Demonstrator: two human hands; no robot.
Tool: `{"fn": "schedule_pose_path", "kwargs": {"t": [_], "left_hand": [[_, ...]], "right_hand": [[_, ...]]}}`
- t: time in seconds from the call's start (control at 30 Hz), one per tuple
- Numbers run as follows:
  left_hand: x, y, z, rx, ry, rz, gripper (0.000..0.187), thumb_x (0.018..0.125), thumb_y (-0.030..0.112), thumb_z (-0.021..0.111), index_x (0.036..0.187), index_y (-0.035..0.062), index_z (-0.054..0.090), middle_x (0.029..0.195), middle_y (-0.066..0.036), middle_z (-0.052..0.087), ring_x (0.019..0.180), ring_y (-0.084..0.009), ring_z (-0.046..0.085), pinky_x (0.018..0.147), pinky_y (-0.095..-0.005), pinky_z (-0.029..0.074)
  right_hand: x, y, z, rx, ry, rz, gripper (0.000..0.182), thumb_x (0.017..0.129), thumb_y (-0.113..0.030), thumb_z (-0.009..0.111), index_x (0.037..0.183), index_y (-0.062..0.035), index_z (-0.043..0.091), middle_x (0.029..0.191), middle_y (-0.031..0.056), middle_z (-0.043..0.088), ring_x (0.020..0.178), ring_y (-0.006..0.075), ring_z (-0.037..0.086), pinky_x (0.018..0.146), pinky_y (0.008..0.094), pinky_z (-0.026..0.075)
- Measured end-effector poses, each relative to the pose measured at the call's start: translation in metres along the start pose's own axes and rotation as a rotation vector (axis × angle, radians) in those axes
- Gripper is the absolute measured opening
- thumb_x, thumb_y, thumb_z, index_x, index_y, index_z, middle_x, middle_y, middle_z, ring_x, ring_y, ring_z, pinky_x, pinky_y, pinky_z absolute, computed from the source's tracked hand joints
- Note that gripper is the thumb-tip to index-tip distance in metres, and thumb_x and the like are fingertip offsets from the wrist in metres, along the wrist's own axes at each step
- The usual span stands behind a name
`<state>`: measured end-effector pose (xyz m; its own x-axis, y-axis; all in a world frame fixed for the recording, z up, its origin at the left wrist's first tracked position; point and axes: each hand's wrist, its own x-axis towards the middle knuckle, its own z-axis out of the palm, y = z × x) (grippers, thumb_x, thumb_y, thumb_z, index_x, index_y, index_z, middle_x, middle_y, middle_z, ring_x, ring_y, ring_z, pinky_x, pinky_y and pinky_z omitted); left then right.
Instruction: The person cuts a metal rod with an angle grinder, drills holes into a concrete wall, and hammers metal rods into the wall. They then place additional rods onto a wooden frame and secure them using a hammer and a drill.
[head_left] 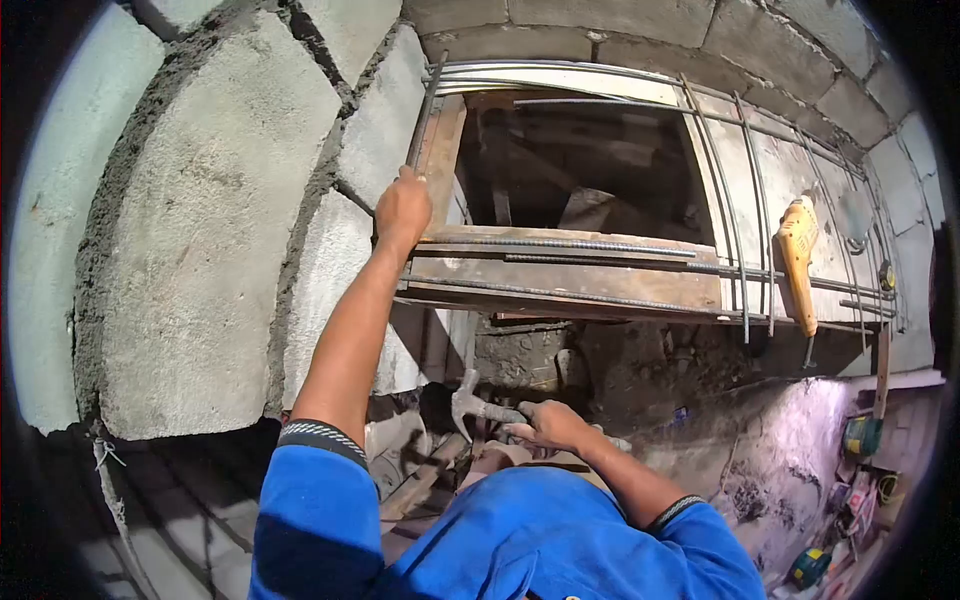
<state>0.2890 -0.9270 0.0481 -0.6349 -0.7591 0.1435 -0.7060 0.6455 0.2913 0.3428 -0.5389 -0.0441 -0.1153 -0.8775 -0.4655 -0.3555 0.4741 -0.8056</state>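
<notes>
My left hand (403, 212) is wrapped round a short length of rebar (427, 115) at the left end of a wooden formwork (570, 275). This bar lies crosswise, and its far end crosses the long bars at the back. Low in front of my body, my right hand (553, 425) grips a claw hammer (480, 408) by the handle, head pointing left. The hammer is apart from the formwork. Several long ribbed bars (600, 246) run along the near side of the formwork, below my left hand.
A dark rectangular opening (580, 160) lies within the formwork. At right, a yellow power tool (797, 240) rests on boards among crossing bars (745, 180). Large block walls (200, 220) rise at left and back. Rubble (620, 370) and tape measures (862, 435) are lower down.
</notes>
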Motion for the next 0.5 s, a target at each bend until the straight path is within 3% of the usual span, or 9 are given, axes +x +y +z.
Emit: {"fn": "schedule_pose_path", "kwargs": {"t": [0.07,0.13,0.3,0.37,0.43,0.5], "left_hand": [[0.004,-0.005,0.002,-0.101,-0.043,-0.033,0.036,0.097,0.028,0.046,0.11,-0.0045,0.054,0.102,-0.035,0.064,0.101,-0.0523,0.06,0.091,-0.0563,0.046],[0.006,-0.011,0.005,-0.159,-0.02,0.022,0.036,0.097,0.027,0.047,0.11,-0.0051,0.053,0.101,-0.036,0.064,0.1,-0.0528,0.06,0.091,-0.0566,0.045],[0.014,-0.025,0.01,-0.168,-0.089,0.114,0.036,0.097,0.024,0.048,0.113,-0.0087,0.046,0.099,-0.038,0.063,0.098,-0.0534,0.06,0.088,-0.0561,0.046],[0.014,-0.022,0.003,-0.063,-0.185,0.171,0.037,0.096,0.02,0.051,0.114,-0.0108,0.039,0.094,-0.038,0.063,0.096,-0.0527,0.061,0.085,-0.0544,0.048],[0.013,-0.019,0.002,-0.017,-0.179,0.176,0.037,0.096,0.019,0.051,0.113,-0.0105,0.038,0.093,-0.037,0.063,0.094,-0.0517,0.063,0.084,-0.0535,0.05],[0.011,-0.017,0.004,0.023,-0.172,0.183,0.036,0.096,0.018,0.052,0.113,-0.0102,0.038,0.092,-0.037,0.064,0.092,-0.0506,0.064,0.082,-0.0527,0.051]], "right_hand": [[-0.006,0.016,0.005,-0.009,0.024,-0.002,0.051,0.092,-0.05,0.06,0.097,0.0006,0.062,0.077,0.0265,0.066,0.077,0.045,0.065,0.069,0.0507,0.05],[-0.012,0.024,0.008,-0.091,0.104,-0.018,0.049,0.091,-0.047,0.063,0.094,0.0013,0.062,0.076,0.0253,0.066,0.076,0.0433,0.066,0.068,0.0472,0.051],[-0.008,0.001,0.002,-0.138,0.11,-0.045,0.048,0.089,-0.047,0.064,0.091,0.0006,0.061,0.074,0.0255,0.065,0.075,0.0446,0.065,0.067,0.0492,0.05],[0.0,-0.016,-0.002,-0.25,0.111,-0.207,0.052,0.09,-0.053,0.061,0.094,-0.0011,0.06,0.076,0.0264,0.064,0.075,0.0476,0.063,0.067,0.0559,0.048],[0.008,-0.039,-0.007,-0.28,0.072,-0.247,0.048,0.09,-0.049,0.061,0.095,-0.0019,0.06,0.075,0.0251,0.064,0.075,0.0467,0.063,0.066,0.0553,0.048],[0.016,-0.056,-0.008,-0.204,0.001,-0.51,0.043,0.089,-0.045,0.061,0.093,-0.0024,0.06,0.076,0.0232,0.065,0.076,0.0457,0.063,0.066,0.0542,0.049]]}}
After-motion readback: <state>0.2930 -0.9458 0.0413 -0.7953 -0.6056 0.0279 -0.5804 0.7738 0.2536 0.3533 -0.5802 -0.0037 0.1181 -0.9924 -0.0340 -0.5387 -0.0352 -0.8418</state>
